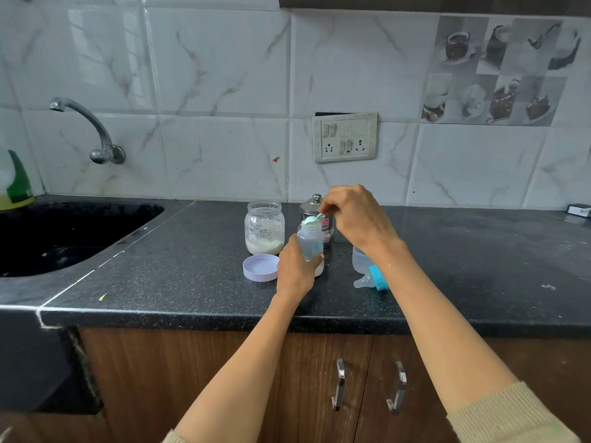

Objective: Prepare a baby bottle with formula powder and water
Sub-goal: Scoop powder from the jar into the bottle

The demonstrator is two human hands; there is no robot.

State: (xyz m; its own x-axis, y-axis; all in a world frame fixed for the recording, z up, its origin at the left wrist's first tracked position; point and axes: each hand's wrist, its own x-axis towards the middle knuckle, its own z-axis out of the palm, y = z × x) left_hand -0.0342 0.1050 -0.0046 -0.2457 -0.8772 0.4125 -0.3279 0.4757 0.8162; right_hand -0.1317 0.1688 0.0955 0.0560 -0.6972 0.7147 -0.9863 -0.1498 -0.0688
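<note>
Soft, even daylight, moderately bright, no hard shadows. Broad pale reflections on the glossy wall tiles [217, 59] up and left of the hands, window-like patches brightest at far upper left. Dull sheen along the bench [192, 282] front edge below the hands; faint, diffuse shadows under the jar [264, 228] and lid [260, 267] just left of the left hand [295, 270]. Sink [64, 235] far left nearly black, detail lost. Strong wide-angle bending: tile lines and bench edge curved toward the corners. Slight softness at the margins, centre reasonably sharp; small print near the right hand [355, 215] unreadable.
</note>
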